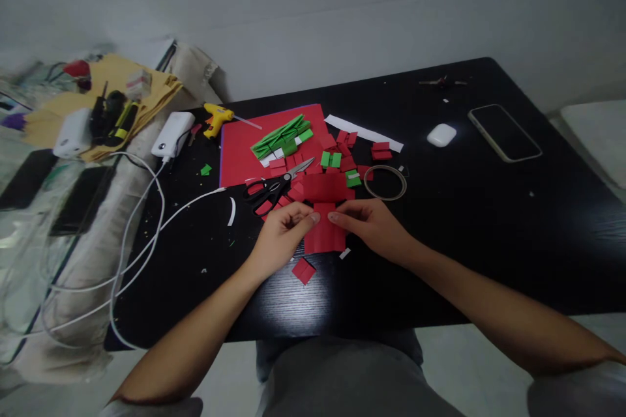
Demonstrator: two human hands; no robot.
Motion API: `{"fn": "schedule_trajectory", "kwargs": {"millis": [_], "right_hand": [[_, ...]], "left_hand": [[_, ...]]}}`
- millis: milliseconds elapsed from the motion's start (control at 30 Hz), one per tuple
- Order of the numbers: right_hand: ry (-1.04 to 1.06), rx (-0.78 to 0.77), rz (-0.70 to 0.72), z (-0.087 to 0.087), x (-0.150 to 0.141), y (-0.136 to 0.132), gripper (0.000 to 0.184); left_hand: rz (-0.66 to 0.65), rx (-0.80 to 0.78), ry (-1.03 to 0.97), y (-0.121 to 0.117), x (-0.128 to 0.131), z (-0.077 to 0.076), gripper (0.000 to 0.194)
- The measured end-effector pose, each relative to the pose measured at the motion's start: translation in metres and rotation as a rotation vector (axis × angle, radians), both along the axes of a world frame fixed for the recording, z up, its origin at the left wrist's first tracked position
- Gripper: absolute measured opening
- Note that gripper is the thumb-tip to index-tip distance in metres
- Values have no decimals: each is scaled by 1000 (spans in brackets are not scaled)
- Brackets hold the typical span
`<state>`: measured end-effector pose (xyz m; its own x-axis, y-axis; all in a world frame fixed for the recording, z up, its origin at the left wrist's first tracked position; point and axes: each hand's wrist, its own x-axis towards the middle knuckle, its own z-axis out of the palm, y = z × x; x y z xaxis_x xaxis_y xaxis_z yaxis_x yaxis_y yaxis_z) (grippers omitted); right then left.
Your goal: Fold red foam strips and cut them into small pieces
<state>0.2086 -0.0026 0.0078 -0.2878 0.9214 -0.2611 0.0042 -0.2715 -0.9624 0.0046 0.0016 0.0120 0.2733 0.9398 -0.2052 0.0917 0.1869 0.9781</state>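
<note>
A creased piece of red paper (325,238) is held between my two hands above the front middle of the table. My left hand (286,231) pinches its left side with thumb and fingers. On the opposite side, my right hand (374,225) grips it the same way, thumb on top. Just beyond the fingers a flat red paper panel (325,186) shows; whether it is part of the held piece I cannot tell. Black-handled scissors (278,187) lie beside my left hand, over small folded red pieces. One small folded red piece (304,270) rests nearer me.
Behind lie red sheets (239,159), folded green paper (281,137), a white strip (364,132) and a yellow glue gun (216,118). A tape roll (385,183), white earphone case (441,135) and phone (505,133) are right. White cables (161,208) cross the left side.
</note>
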Motion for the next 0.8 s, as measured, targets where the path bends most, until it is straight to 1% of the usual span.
{"fn": "schedule_trajectory", "kwargs": {"millis": [133,233,333,533,733,800], "right_hand": [[5,-21,3,0,0,0,33],[-9,-16,12,0,-1,0,34],[-12,-28,21,-1,-2,0,37],[86,-90,21,-4,-3,0,39],[58,-56,31,-5,-4,0,34],[54,-53,39,-5,-4,-1,32]], "left_hand": [[13,-3,1,0,1,2,33],[19,-41,-37,-1,4,0,36],[24,-43,-48,-2,5,-2,40],[56,-15,-12,-2,2,-1,39],[-2,-53,-49,-3,3,-3,38],[5,-43,-47,-4,3,-4,38]]}}
